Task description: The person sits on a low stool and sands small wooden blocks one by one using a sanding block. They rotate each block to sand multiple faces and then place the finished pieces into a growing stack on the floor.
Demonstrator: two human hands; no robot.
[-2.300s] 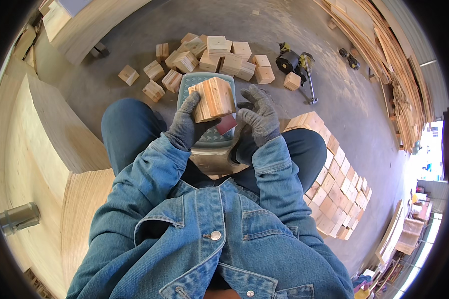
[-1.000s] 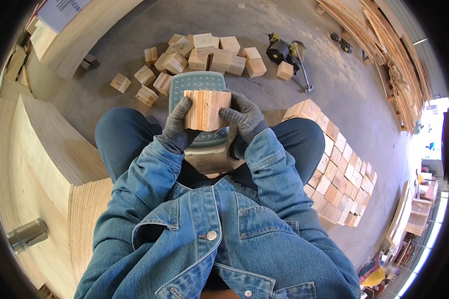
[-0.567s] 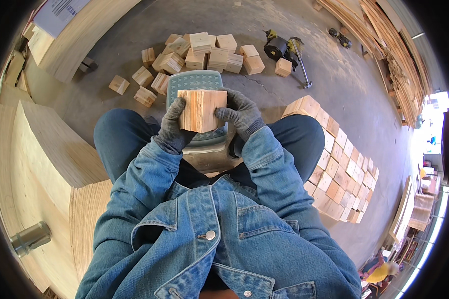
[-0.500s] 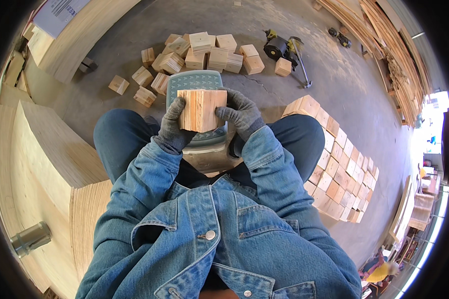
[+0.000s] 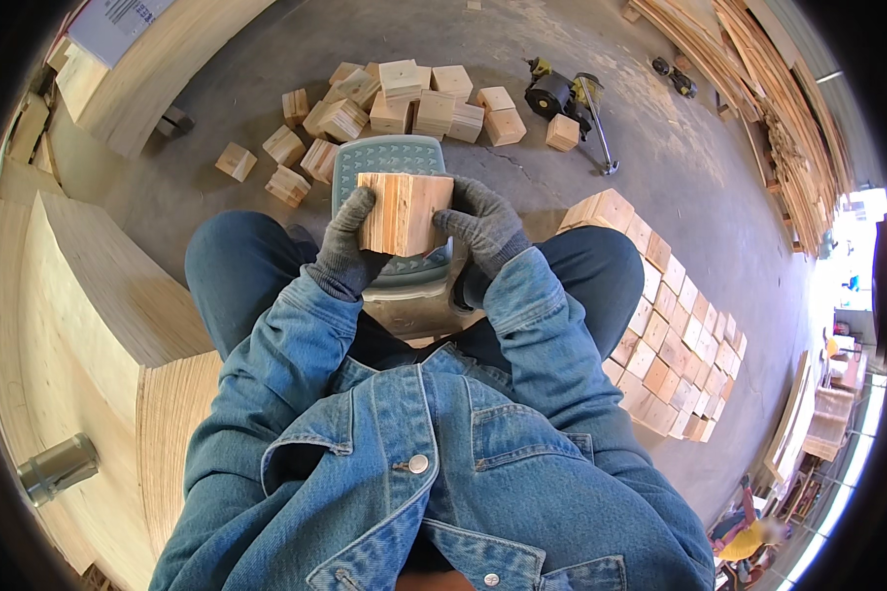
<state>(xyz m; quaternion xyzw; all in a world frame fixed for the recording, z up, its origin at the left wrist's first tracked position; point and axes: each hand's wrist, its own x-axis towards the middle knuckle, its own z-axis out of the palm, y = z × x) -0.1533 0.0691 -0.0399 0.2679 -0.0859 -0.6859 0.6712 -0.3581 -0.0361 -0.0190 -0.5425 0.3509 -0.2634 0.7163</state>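
Between my two gloved hands is a wooden block (image 5: 405, 214) with a layered face on its left side. My left hand (image 5: 343, 242) grips its left side, thumb up along the edge. On the right side, my right hand (image 5: 485, 223) closes round it with the thumb on the near face. Both gloves are grey knit. The block is held above a blue-green plastic stool (image 5: 387, 150) with a raised pattern on its top, which stands between my knees. The fingers under and behind the block are partly hidden.
A loose heap of wooden blocks (image 5: 391, 116) lies on the floor beyond the stool. Neat rows of blocks (image 5: 672, 350) stand by my right knee. Farther off are a black and yellow power tool (image 5: 550, 96) and stacked boards (image 5: 779, 128). Large timber pieces (image 5: 108, 286) flank my left.
The block has turned slightly in my hands and shifted a little to the right, showing more of its layered left side. Both hands keep their hold.
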